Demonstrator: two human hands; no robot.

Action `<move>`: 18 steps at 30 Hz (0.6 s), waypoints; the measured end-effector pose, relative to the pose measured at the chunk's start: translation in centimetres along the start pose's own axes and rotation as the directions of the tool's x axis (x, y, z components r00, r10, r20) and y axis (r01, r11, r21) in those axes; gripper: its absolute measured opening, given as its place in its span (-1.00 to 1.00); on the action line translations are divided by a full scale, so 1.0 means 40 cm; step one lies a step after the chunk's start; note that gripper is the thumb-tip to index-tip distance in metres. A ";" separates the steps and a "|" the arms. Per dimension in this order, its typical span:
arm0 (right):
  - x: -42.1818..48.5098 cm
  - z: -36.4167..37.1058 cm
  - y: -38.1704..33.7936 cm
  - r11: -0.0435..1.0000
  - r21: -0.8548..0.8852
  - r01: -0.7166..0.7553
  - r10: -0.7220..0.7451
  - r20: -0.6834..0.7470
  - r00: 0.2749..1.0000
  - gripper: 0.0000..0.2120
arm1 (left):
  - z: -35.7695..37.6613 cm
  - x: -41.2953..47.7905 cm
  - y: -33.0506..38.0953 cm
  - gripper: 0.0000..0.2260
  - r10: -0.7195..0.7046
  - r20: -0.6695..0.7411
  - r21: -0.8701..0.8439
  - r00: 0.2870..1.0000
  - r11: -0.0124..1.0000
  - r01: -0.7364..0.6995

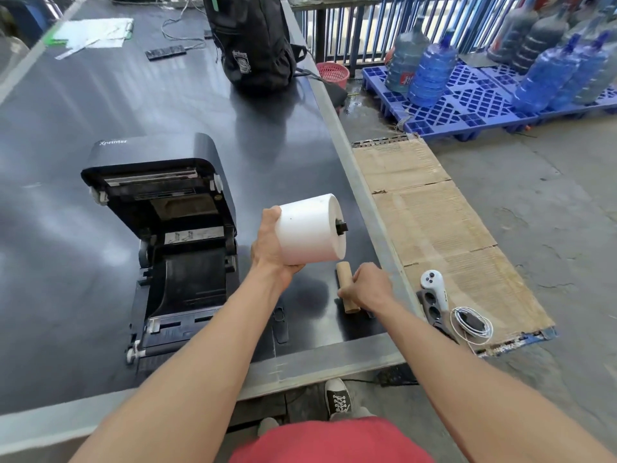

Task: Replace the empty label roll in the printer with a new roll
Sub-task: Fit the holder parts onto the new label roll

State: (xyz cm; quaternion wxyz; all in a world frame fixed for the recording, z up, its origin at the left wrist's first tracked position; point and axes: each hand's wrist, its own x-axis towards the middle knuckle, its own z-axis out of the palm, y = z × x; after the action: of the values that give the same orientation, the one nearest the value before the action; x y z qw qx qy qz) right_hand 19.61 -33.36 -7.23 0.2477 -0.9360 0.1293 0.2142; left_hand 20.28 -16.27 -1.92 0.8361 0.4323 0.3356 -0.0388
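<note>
- the printer (167,242) sat on the dark table (66,111) with its lid tipped up and back, and its roll bay stood open and dark inside.
- the left hand (270,248) gripped the new roll (309,233) from its left end and underside, holding it in the air just right of the printer, apart from it.
- the roll lay on its side, white and full, and a black spindle (341,227) poked out of its right end.
- the right hand (369,289) was closed around the core (345,285), a bare brown cardboard tube, near the table's right edge.
- the core's far end showed beyond the fingers and its near end below the hand; whether it rested on the table or hung just above it could not be told.
- the core was below and slightly right of the roll, close to it but not touching.
- a black backpack (253,41) stood upright at the far side of the table.
- on the floor to the right lay cardboard (434,212) with a white controller (434,285) and a coiled cable (470,324) on its near end.
- farther back, water jugs (430,71) stood on a blue pallet (467,105).
</note>
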 end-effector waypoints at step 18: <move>-0.023 0.029 -0.067 0.968 0.202 0.151 -0.162 0.041 0.986 -0.75 | 0.020 0.017 -0.012 -0.65 -0.033 -0.060 -0.012 0.998 0.999 0.033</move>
State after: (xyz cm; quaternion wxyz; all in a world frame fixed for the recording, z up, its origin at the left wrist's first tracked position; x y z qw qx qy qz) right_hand 19.37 -30.37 -6.61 0.3593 -0.9075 0.0688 0.2066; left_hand 21.04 -17.00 -2.32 0.8273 0.4229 0.3680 -0.0377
